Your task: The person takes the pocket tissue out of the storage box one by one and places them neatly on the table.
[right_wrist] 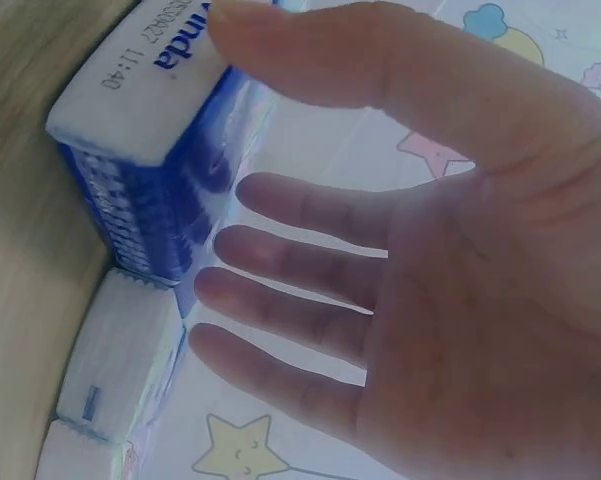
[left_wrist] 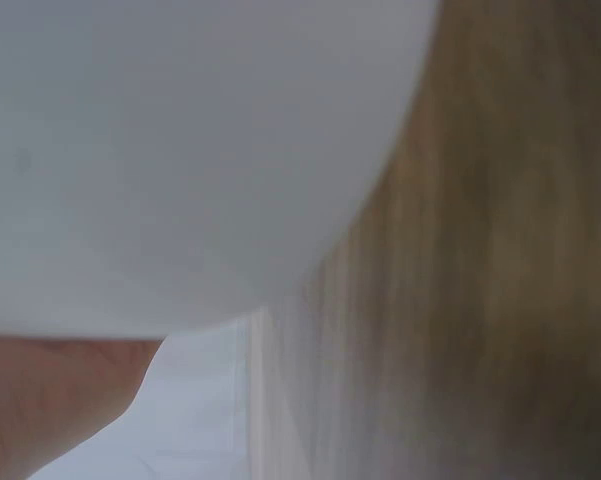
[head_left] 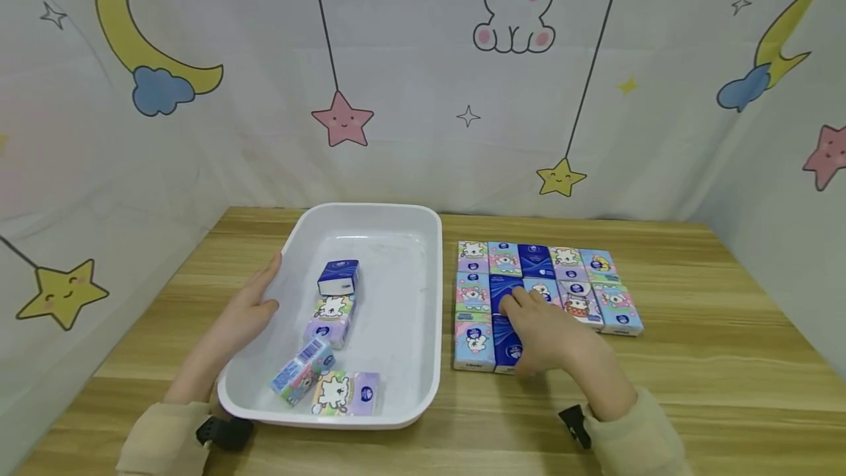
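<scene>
Right wrist shows right hand [right_wrist: 460,260] fingers straight beside blue pack [right_wrist: 150,150].

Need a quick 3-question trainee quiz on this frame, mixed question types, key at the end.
1. True or false: the left hand rests on the rim of the white plastic tray.
2. Multiple choice: the right hand touches which pack in the grid of small tissue packs on the wooden table? A) a dark blue tissue pack B) a red pack C) a green pack
3. How many tissue packs lie inside the tray?

Key: 1 true. 2 A. 3 five, counting the dark blue one at the far end of them.
</scene>
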Tool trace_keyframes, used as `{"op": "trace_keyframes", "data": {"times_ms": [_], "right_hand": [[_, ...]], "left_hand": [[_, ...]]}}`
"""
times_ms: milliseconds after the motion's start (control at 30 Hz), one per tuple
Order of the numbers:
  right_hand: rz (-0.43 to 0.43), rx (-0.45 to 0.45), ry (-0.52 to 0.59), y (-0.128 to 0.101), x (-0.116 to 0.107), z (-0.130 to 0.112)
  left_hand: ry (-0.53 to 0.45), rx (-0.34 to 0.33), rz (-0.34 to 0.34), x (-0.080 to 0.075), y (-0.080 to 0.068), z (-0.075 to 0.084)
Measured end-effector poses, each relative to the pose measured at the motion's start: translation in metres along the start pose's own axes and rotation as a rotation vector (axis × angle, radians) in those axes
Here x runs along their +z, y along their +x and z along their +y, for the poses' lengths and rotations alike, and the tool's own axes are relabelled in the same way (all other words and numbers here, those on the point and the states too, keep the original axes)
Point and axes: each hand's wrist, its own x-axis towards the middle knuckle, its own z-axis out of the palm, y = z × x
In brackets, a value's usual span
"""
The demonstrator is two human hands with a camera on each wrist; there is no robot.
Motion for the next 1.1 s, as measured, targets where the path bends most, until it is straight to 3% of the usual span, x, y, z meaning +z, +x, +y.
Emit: {"op": "trace_keyframes", "data": {"times_ms": [167,667,900,1100], "right_hand": [[0.04,-0.032,0.017,0.001,-0.004,-0.004],[0.266,-0.207,0.134,0.018,-0.019,-0.025],[0.258,-0.275,0.194,0.043,-0.023,-0.039],[0.167,-0.298,0.192,0.071,-0.024,-0.054]], "left_hand": [[0.003,-0.011,-0.001,0.0,-0.001,0.001],[0.003,0.022,0.01,0.001,0.002,-0.001],[-0.013,-0.005,-0.002,0.0,0.0,0.0],[-0.001,0.012,0.01,0.0,0.0,-0.001]]}}
